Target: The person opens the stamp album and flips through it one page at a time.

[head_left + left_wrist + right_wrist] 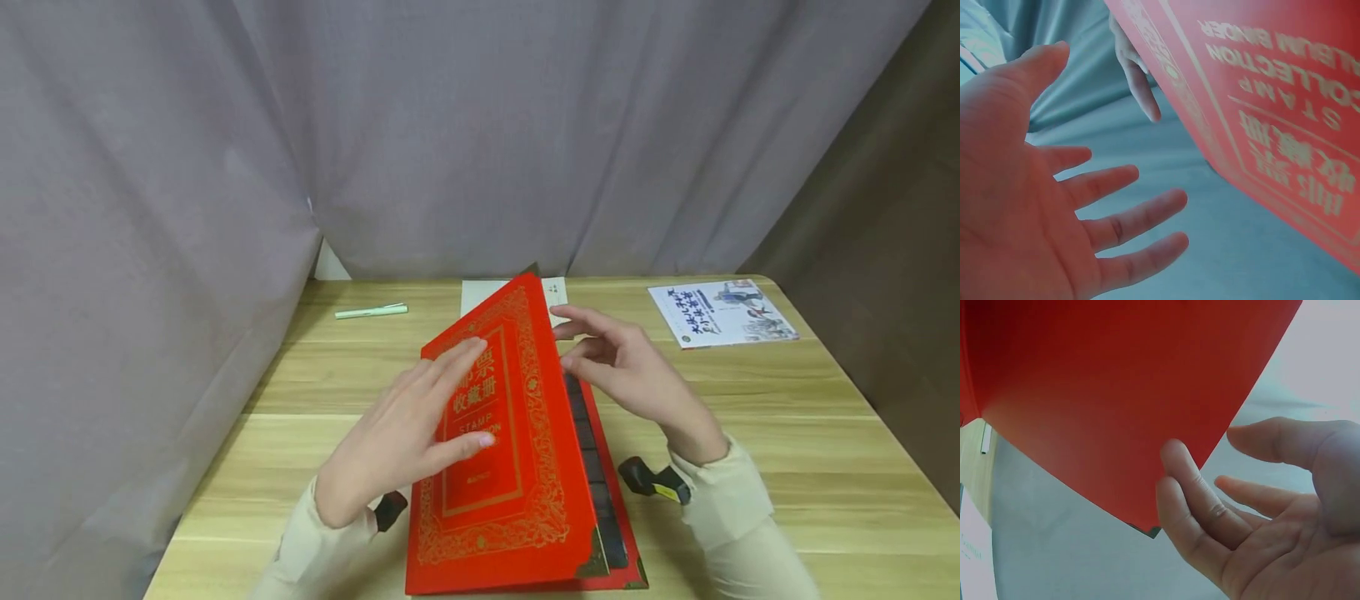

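Observation:
A red stamp album [495, 450] with gold lettering and metal corners lies near the front of the table, its front cover raised at a slant. Dark pocket strips [596, 467] show on the page inside. My left hand [408, 433] is spread in front of the cover, fingers extended; the left wrist view has its palm [1016, 206] apart from the cover. At the cover's free edge is my right hand [630, 367], fingers loosely bent. In the right wrist view, two fingertips [1175, 453] overlap the cover's plain red inner side [1097, 412], with the thumb tip right at its edge.
A pale green pen [371, 311] lies at the back left. Behind the album is a whitish paper or booklet [555, 292], partly hidden. A white illustrated booklet [720, 312] lies at the back right. Grey curtains [450, 142] hang beyond the wooden table [787, 442].

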Demonstrator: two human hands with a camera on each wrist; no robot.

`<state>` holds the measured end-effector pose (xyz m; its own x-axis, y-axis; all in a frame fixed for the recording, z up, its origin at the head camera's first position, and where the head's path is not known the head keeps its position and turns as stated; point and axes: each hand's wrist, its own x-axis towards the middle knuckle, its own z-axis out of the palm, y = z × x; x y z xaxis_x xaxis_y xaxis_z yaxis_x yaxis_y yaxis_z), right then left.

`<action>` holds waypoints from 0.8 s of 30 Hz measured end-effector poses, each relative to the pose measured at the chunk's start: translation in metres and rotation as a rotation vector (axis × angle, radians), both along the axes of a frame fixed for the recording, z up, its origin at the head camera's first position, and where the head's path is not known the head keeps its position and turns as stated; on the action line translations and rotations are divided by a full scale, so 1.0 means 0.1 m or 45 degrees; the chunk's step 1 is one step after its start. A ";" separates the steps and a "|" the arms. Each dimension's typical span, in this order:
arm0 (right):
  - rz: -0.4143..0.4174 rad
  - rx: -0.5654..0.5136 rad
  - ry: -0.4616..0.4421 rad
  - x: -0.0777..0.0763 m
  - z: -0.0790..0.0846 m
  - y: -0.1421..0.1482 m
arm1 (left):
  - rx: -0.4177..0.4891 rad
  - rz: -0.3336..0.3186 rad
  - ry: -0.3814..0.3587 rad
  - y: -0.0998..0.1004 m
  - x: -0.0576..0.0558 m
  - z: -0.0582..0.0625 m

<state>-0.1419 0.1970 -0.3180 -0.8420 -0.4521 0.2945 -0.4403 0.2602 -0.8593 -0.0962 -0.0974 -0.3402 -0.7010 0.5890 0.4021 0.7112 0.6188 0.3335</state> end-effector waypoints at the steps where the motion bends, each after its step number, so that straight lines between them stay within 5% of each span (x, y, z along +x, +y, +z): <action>1: 0.005 -0.001 -0.002 0.01 0.01 -0.02 | 0.006 -0.011 0.003 0.01 0.02 0.02; 12: 0.128 0.015 0.066 -0.01 0.05 -0.16 | 0.006 -0.223 0.046 0.13 0.11 0.28; 24: 0.255 0.048 0.103 -0.01 0.00 -0.20 | -0.006 -0.429 0.050 0.22 0.07 0.26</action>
<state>-0.1428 0.1767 -0.3183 -0.7083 -0.6201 0.3373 -0.5537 0.1917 -0.8104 -0.0888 -0.0758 -0.3138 -0.4503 0.7870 0.4216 0.8885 0.3482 0.2990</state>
